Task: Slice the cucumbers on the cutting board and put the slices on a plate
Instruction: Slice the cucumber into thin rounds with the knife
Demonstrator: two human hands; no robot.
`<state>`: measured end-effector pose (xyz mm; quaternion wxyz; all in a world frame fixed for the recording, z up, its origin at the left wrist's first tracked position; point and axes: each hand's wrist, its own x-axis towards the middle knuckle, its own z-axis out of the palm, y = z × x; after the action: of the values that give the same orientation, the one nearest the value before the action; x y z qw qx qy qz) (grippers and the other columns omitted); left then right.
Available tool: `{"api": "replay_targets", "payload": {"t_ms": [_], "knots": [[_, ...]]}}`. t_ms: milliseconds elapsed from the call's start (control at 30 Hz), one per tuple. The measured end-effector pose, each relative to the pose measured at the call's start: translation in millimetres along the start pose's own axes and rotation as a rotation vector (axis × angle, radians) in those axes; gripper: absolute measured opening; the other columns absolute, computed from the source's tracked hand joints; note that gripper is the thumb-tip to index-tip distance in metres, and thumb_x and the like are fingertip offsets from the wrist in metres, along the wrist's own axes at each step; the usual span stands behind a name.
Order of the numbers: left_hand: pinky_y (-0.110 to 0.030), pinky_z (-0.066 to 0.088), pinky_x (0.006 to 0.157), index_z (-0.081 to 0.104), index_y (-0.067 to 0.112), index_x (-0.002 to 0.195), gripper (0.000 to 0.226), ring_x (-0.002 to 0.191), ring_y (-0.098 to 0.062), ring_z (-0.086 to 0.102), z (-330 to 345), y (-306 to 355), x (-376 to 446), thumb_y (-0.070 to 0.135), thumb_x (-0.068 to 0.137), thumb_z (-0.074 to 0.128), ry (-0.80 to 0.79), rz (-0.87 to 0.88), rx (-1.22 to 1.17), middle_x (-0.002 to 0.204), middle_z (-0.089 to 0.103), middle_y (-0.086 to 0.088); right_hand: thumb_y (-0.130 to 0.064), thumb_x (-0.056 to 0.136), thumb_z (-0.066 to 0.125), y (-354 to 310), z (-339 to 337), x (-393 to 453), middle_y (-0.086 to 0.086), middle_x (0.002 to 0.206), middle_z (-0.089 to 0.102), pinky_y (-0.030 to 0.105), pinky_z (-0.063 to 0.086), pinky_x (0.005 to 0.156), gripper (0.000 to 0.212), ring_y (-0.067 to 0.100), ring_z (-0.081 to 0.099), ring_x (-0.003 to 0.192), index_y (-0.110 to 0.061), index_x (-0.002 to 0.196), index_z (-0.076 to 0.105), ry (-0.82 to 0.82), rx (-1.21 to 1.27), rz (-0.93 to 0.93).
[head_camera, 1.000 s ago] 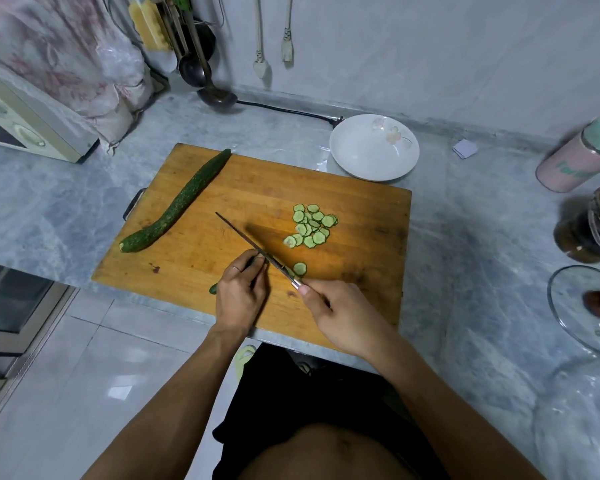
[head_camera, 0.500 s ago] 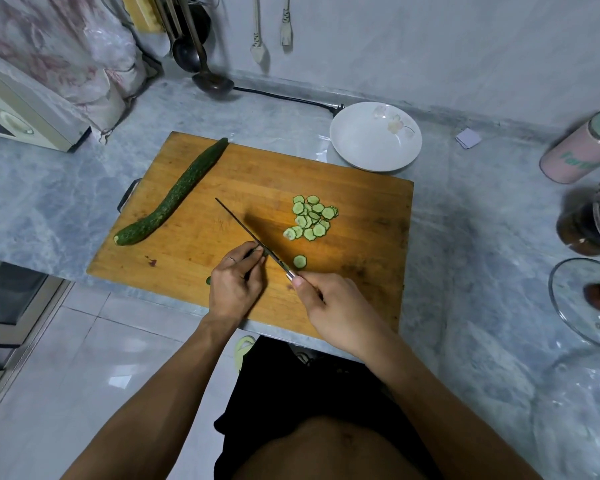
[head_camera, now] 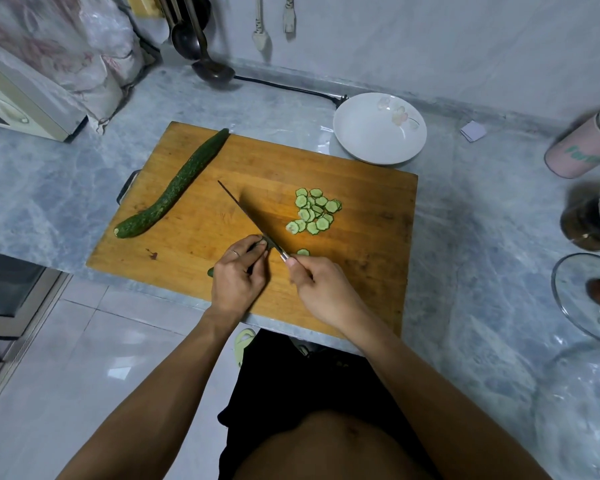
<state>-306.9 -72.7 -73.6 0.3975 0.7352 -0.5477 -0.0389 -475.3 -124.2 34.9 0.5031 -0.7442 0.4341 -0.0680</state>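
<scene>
On the wooden cutting board (head_camera: 368, 271), my left hand (head_camera: 238, 275) curls over a short cucumber stub (head_camera: 211, 272), mostly hidden beneath the fingers. My right hand (head_camera: 317, 287) grips the handle of a knife (head_camera: 248, 218), whose blade runs up and left beside my left fingertips. A pile of several cucumber slices (head_camera: 314, 211) lies to the right of the blade, with a single slice (head_camera: 303, 252) close to my right thumb. A whole cucumber (head_camera: 174, 185) lies along the board's left side. The white plate (head_camera: 378, 129) sits beyond the board's far right corner, with nothing on it.
A ladle (head_camera: 210, 69) and a black cord lie by the back wall. A pink bottle (head_camera: 584, 143), a dark jar (head_camera: 593, 216) and a glass lid (head_camera: 589, 292) stand at the right. An appliance (head_camera: 18, 98) sits at the far left. The counter edge runs just below the board.
The hands and knife hold almost the same pose at the stub. The view has shifted slightly, so the board appears a little higher in the frame.
</scene>
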Motion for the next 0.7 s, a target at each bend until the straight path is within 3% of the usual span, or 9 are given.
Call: {"api": "replay_targets", "payload": {"t_ms": [100,167,233,300,333,433,467,567,700], "knots": [[-0.019,0.045,0.091,0.075,-0.001,0.100,0.020,0.099,-0.027,0.065,0.7,2.6,-1.6,0.004,0.084,0.065,0.013,-0.017,0.015,0.109,0.070,-0.016,-0.036,0.107,0.038,4.2,3.4,0.0,0.008,0.090,0.069,0.040,0.051,0.075,0.035,0.029,0.063,0.090,-0.017,0.092,0.064,0.033,-0.003,0.006],[-0.024,0.047,0.090,0.074,-0.001,0.102,0.021,0.100,-0.027,0.065,0.8,6.6,-3.8,0.006,0.086,0.064,0.018,-0.032,0.029,0.110,0.070,-0.016,-0.036,0.107,0.038,5.0,3.5,-0.3,-0.005,0.075,0.061,0.036,0.046,0.072,0.035,0.027,0.065,0.094,-0.031,0.078,0.056,0.044,0.017,0.004],[-0.027,0.049,0.088,0.074,-0.001,0.103,0.021,0.100,-0.028,0.065,0.2,9.9,-4.3,0.008,0.087,0.063,0.019,-0.040,0.034,0.111,0.069,-0.015,-0.036,0.107,0.039,3.9,-1.7,-0.9,-0.008,0.063,0.049,0.032,0.040,0.065,0.039,0.015,0.063,0.077,-0.036,0.069,0.046,0.058,0.041,0.014],[-0.031,0.051,0.087,0.074,-0.001,0.104,0.022,0.100,-0.030,0.064,0.4,10.2,-3.8,0.008,0.088,0.062,0.014,-0.054,0.038,0.112,0.068,-0.015,-0.036,0.107,0.039,2.8,-10.5,-3.3,-0.004,0.059,0.050,0.028,0.039,0.058,0.039,0.002,0.054,0.055,-0.032,0.070,0.049,0.059,0.066,0.026],[-0.033,0.053,0.086,0.074,0.000,0.104,0.022,0.100,-0.030,0.064,0.7,9.8,-3.4,0.009,0.088,0.062,0.008,-0.058,0.050,0.111,0.068,-0.015,-0.036,0.107,0.039,2.6,-15.4,-4.6,0.004,0.060,0.054,0.029,0.039,0.057,0.039,0.003,0.052,0.052,-0.026,0.072,0.052,0.057,0.068,0.021],[-0.038,0.054,0.080,0.074,0.003,0.105,0.020,0.098,-0.031,0.063,2.6,8.9,-5.0,0.011,0.088,0.065,0.023,-0.051,0.097,0.109,0.066,-0.014,-0.039,0.107,0.037,2.9,-26.0,-10.2,0.023,0.074,0.060,0.039,0.040,0.056,0.042,0.032,0.053,0.060,-0.019,0.076,0.057,0.044,0.041,-0.027],[-0.037,0.055,0.079,0.074,0.003,0.104,0.019,0.097,-0.030,0.063,2.9,9.5,-6.1,0.009,0.087,0.067,0.031,-0.062,0.092,0.109,0.066,-0.013,-0.039,0.107,0.038,2.5,-27.4,-12.5,0.020,0.072,0.060,0.039,0.040,0.056,0.041,0.033,0.054,0.062,-0.025,0.073,0.057,0.029,0.038,-0.035],[-0.035,0.056,0.078,0.074,0.003,0.104,0.019,0.095,-0.029,0.065,2.7,11.6,-6.5,0.004,0.085,0.069,0.036,-0.090,0.052,0.109,0.067,-0.012,-0.037,0.107,0.040,2.4,-25.4,-18.8,-0.005,0.057,0.056,0.032,0.037,0.057,0.046,0.015,0.052,0.056,-0.041,0.062,0.050,-0.007,0.041,-0.050],[-0.031,0.055,0.078,0.075,0.002,0.103,0.021,0.096,-0.028,0.065,-0.2,15.2,-4.9,0.000,0.084,0.066,0.013,-0.096,0.045,0.109,0.069,-0.012,-0.039,0.106,0.042,4.2,-16.0,-24.5,-0.004,0.055,0.049,0.030,0.035,0.053,0.051,0.014,0.046,0.052,-0.054,0.059,0.052,-0.007,0.020,-0.068]]}}
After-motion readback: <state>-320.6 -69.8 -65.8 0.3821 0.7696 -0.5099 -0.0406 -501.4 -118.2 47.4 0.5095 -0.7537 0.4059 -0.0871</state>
